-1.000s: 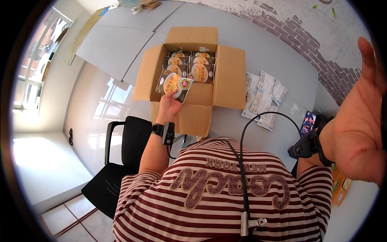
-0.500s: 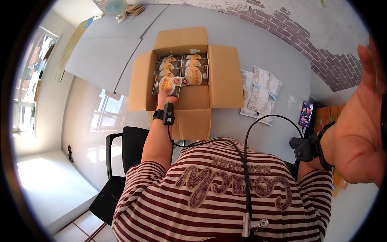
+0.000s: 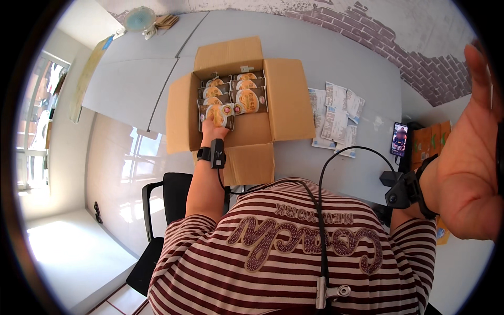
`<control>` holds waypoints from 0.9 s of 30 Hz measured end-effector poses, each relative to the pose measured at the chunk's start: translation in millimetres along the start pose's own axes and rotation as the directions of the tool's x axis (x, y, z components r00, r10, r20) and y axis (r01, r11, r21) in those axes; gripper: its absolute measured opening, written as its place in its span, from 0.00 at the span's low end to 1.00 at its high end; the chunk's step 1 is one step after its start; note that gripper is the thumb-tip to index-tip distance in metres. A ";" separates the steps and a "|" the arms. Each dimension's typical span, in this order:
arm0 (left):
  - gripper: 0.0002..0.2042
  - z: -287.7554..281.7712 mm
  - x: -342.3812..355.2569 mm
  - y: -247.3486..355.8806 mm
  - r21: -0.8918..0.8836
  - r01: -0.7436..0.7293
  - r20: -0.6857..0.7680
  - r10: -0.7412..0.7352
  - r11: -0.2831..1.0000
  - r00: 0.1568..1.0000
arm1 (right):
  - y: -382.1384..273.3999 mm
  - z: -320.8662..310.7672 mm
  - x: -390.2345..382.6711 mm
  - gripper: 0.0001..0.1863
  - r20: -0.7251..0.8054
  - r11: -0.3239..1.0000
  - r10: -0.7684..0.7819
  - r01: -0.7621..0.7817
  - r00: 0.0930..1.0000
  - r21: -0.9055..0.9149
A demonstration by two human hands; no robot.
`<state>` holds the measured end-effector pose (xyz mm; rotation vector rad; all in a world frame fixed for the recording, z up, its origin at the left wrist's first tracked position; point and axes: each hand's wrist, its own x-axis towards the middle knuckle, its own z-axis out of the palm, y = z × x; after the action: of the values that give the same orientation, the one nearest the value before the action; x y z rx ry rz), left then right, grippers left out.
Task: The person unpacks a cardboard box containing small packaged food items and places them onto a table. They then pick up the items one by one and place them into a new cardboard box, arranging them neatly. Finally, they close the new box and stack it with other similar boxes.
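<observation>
An open cardboard box (image 3: 287,100) stands on the grey table in front of me, its flaps folded outward. Inside, several dark packets (image 3: 249,101) with orange-and-white round prints stand in two columns. My left hand (image 3: 214,129) reaches into the near left of the box, its fingers closed on the lower edge of the front packet (image 3: 219,113) in the left column. Part of its grip is hidden by the packet. My right hand (image 3: 470,173) is raised at the far right, away from the box, palm showing and the visible finger stretched out; the rim cuts off the rest.
White printed pouches (image 3: 336,113) lie right of the box. Farther right are a phone (image 3: 399,139) and orange cartons (image 3: 428,144). A black chair (image 3: 176,197) stands at the left below the table. A black cable (image 3: 336,152) runs between my wrist devices.
The whole view has shifted slightly. My left hand stays on the front left packet, which sits slightly lower against its row. The right hand stays raised at the right.
</observation>
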<state>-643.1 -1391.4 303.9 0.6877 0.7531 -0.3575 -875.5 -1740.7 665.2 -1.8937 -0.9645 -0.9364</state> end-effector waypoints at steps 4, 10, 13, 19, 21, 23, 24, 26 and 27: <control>0.18 -9.3 -6.6 8.0 -0.128 -0.030 -0.010 0.029 0.991 1.000 | -1.6 -1.6 1.1 0.28 0.004 1.000 -0.017 0.017 1.000 0.023; 0.19 -24.0 4.8 9.7 -0.181 0.049 0.018 -0.046 0.982 0.999 | -3.0 -8.2 -2.7 0.28 -0.035 1.000 0.019 -0.018 0.999 0.022; 0.22 -25.5 -2.0 5.4 -0.031 0.029 -0.042 -0.030 0.999 0.999 | 5.7 -10.4 -9.9 0.27 -0.105 0.993 0.113 -0.108 0.988 0.055; 0.17 -17.6 -52.8 -5.5 -0.130 -0.011 0.121 0.027 0.991 0.992 | 95.0 -4.8 -113.8 0.20 -0.301 0.627 0.774 -0.605 0.557 0.491; 0.14 -11.9 -69.8 -9.8 -0.127 0.024 0.239 0.007 0.992 0.971 | 128.3 0.4 -195.3 0.17 -0.221 0.334 0.943 -0.704 0.251 0.627; 0.14 -11.4 -80.1 -14.5 -0.106 0.017 0.290 0.015 0.994 0.957 | 151.0 15.6 -270.3 0.16 -0.086 0.067 0.996 -0.747 0.014 0.661; 0.14 -13.2 -85.6 -16.6 -0.098 0.008 0.312 0.023 0.995 0.950 | 156.5 25.7 -303.6 0.15 -0.019 -0.056 0.996 -0.766 -0.089 0.641; 0.14 -17.8 -92.3 -21.3 -0.045 -0.016 0.351 0.031 0.999 0.936 | 167.8 48.2 -363.1 0.14 -0.017 -0.178 0.972 -0.790 -0.232 0.586; 0.14 -20.2 -97.3 -22.7 -0.022 -0.033 0.365 0.039 0.999 0.930 | 168.1 56.7 -370.7 0.14 -0.039 -0.198 0.963 -0.799 -0.266 0.568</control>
<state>-731.9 -1388.6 353.9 0.5969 0.3868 -0.4319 -877.6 -1859.0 271.7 -1.2468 0.8394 -0.0813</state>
